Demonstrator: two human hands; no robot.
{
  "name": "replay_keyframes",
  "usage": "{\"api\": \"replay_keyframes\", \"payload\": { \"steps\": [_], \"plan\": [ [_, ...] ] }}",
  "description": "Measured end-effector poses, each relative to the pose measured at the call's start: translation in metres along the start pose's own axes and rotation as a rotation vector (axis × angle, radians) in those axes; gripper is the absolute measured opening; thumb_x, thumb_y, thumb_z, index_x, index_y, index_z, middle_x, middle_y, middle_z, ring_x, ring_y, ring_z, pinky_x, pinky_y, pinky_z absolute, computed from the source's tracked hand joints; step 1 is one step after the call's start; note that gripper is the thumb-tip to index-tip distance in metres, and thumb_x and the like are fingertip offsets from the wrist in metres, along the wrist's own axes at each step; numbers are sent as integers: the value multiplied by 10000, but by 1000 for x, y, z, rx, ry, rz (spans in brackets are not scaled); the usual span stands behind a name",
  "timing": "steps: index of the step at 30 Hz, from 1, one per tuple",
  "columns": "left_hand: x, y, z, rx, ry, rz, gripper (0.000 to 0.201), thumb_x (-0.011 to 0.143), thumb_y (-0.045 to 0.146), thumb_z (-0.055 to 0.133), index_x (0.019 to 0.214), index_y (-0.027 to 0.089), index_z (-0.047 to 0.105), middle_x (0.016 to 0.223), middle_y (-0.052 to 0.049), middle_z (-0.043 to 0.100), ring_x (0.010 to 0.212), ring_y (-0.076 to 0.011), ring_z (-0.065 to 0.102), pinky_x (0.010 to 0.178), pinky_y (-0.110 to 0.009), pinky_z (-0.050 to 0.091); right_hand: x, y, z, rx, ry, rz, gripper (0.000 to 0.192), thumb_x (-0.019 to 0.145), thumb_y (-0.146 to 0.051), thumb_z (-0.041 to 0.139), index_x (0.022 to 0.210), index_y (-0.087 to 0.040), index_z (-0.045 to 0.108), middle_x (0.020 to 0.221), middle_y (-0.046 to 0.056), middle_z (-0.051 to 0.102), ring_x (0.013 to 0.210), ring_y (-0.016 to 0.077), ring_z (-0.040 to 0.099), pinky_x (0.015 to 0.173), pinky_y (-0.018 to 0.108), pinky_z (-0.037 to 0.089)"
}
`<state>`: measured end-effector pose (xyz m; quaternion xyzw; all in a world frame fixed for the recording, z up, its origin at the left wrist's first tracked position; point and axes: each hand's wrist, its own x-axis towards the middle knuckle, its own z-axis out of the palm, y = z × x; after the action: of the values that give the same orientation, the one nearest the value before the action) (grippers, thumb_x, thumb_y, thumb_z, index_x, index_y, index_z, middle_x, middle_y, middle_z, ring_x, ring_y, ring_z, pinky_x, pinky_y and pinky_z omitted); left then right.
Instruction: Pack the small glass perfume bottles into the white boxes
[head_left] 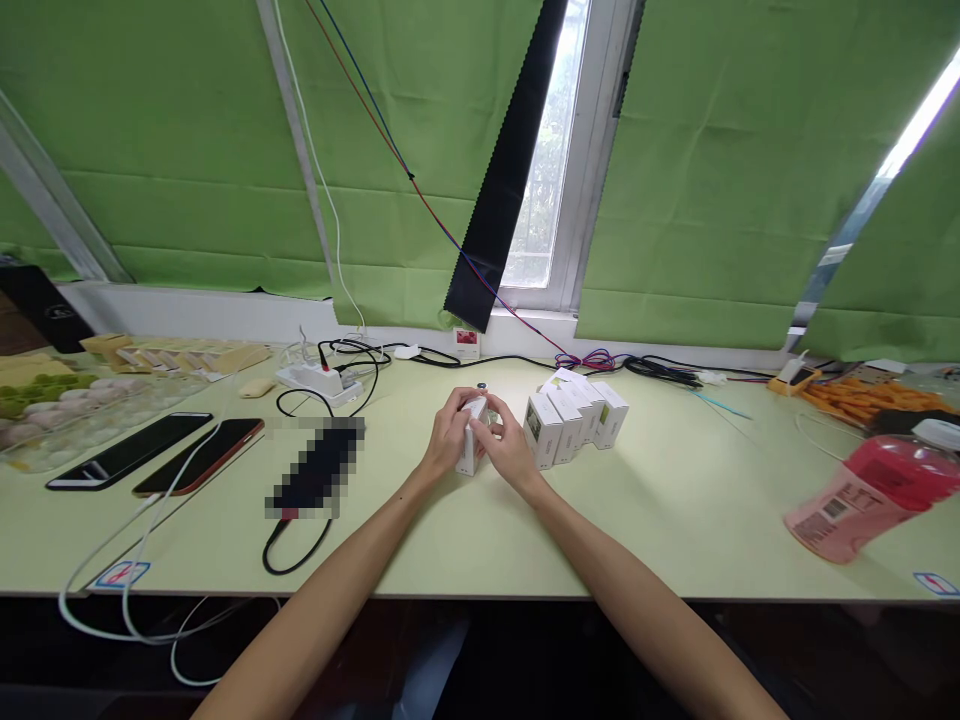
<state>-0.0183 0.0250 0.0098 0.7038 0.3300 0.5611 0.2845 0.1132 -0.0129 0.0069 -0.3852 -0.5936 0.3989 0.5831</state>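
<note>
Greens, whites and one pink

Green blinds (720, 200); pale green table (675, 500); white boxes (574, 415); pink bottle (874, 495) far right; black phones (157, 455) left.

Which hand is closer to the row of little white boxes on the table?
The right hand. It sits just left of the row of white boxes, nearly touching the nearest one. The left hand is farther left, on the other side of the small white box that both hands hold.

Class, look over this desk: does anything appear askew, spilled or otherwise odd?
Yes. The pink bottle at the desk's right end appears tilted rather than upright, though nothing looks spilled. A black curtain strip hangs slanted across the window. The white boxes beside both hands stand in a neat row.
</note>
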Motion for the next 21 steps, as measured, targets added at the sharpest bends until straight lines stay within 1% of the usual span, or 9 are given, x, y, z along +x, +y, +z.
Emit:
{"api": "replay_keyframes", "payload": {
  "steps": [3,7,9,11,12,15,17,19,21],
  "plan": [
    [0,-3,0,-9,-1,12,303,879,264,433,1119,232,615,1237,-75,704,1140,-253,655,982,-413,546,0,1,1,-62,21,-17,591,901,-458,634,1450,-258,542,1412,115,571,702,134,642,535,281,589],
    [0,-4,0,-15,-7,17,285,886,273,435,1107,232,610,1225,-71,692,1145,-248,648,1003,-414,529,-3,1,5,-194,70,-113,543,950,-415,579,1472,-265,556,1442,136,559,905,206,686,752,372,636],
    [-1,-4,0,-7,3,30,263,897,293,437,1091,227,601,1203,-75,690,1146,-250,644,1010,-417,518,-5,0,7,-225,74,-160,529,971,-409,545,1478,-259,559,1482,144,536,1072,254,677,855,410,627],
    [-2,-4,1,21,22,48,258,913,323,429,1091,222,586,1180,-80,686,1126,-250,642,998,-418,515,-7,-1,9,-256,84,-195,526,983,-411,522,1487,-262,553,1521,136,517,1150,272,659,908,428,615],
    [-3,-5,2,45,36,56,260,921,338,422,1093,220,578,1166,-82,683,1107,-249,642,984,-417,516,-9,-2,10,-279,93,-206,522,986,-411,516,1488,-273,551,1541,129,505,1115,268,672,912,439,614],
    [-5,-6,4,142,110,66,259,939,380,408,1073,218,560,1088,-77,667,1014,-242,629,907,-397,520,-13,-4,11,-349,129,-232,477,982,-390,509,1446,-305,577,1566,117,488,848,216,691,846,469,626],
    [-7,-6,6,205,169,57,238,943,392,408,1035,222,547,1020,-63,644,916,-229,604,830,-378,511,-14,-5,9,-363,172,-286,418,977,-366,501,1370,-293,623,1503,125,542,797,208,676,776,459,631],
    [-9,-5,9,247,203,39,197,941,369,411,1007,228,531,972,-49,621,827,-215,574,768,-364,492,-13,-8,5,-369,245,-392,348,971,-339,491,1266,-272,662,1358,141,624,897,246,685,760,448,627],
    [-10,-4,13,270,216,22,154,934,323,412,995,231,519,955,-43,612,795,-211,563,740,-360,476,-8,-11,-5,-401,371,-528,281,963,-318,485,1165,-258,672,1180,152,666,1049,287,668,841,473,610]
  ]
}}
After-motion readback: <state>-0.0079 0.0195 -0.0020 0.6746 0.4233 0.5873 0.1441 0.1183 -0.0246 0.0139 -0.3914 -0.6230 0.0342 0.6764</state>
